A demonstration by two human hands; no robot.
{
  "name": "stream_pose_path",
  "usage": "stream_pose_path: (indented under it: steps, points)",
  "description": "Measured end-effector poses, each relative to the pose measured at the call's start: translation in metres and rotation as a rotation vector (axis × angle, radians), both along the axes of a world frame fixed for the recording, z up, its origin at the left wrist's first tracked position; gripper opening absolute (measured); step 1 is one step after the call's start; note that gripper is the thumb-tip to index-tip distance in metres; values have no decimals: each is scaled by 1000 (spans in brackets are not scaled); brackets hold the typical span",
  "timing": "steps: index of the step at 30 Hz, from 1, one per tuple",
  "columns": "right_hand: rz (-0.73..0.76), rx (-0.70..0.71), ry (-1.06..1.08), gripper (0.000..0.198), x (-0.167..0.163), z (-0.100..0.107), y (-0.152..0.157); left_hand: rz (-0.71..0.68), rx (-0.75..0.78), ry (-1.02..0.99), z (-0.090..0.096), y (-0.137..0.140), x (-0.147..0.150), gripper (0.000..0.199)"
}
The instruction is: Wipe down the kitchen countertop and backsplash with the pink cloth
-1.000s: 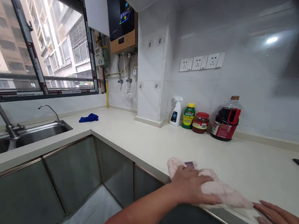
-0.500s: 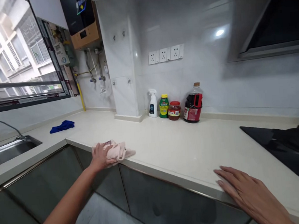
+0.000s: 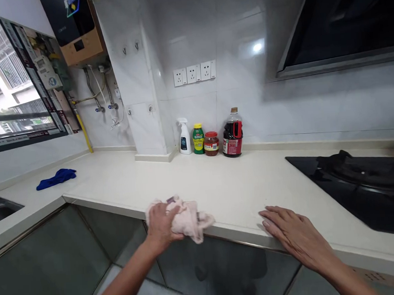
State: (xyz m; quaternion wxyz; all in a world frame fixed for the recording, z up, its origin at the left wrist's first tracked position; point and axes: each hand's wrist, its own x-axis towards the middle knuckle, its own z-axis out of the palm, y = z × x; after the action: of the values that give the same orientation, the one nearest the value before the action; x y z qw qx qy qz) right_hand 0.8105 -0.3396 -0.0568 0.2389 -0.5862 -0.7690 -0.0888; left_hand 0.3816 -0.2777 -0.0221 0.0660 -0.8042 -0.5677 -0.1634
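A crumpled pale pink cloth [image 3: 188, 220] lies at the front edge of the white countertop [image 3: 125, 184], part of it drooping over the edge. My left hand [image 3: 162, 224] is closed on the cloth's left side, pressing it to the counter; the palm side is hidden. To the right, my right hand [image 3: 292, 230] rests flat on the counter near the same edge, fingers stretched out and holding nothing. It is apart from the cloth and left of the black gas stove [image 3: 368, 185].
Along the wall stand a white spray bottle [image 3: 184, 137], a green bottle with yellow cap [image 3: 198, 139], a red-lidded jar [image 3: 211, 144] and a large dark sauce bottle [image 3: 232, 136]. A blue cloth [image 3: 56, 179] lies near the sink [image 3: 2, 210] at left.
My left hand has moved right along the counter edge with the pink cloth. The view has turned right, showing more of the stove and less of the sink. My right hand stays on the counter.
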Motion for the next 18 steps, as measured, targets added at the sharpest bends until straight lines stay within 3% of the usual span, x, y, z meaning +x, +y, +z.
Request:
stream_pose_path:
  steps: [5, 9, 11, 13, 15, 18]
  points:
    - [61, 44, 106, 48, 2, 4, -2, -194, -35, -15, -19, -23, 120, 102]
    - [84, 95, 235, 48, -16, 22, -2, -318, 5, 35, -18, -38, 178, 109]
    - [152, 95, 257, 47, -41, 29, -3, -347, 5, 35, -14, -41, 189, 105]
    - [255, 68, 238, 53, -72, 31, -6, -371, 26, 17, -9, -43, 190, 85]
    - [313, 43, 163, 62, -98, 29, -7, -405, 61, 5, -5, -43, 180, 65]
    - [342, 41, 74, 80, -115, 24, -5, -574, 46, -44, 5, -41, 147, 63]
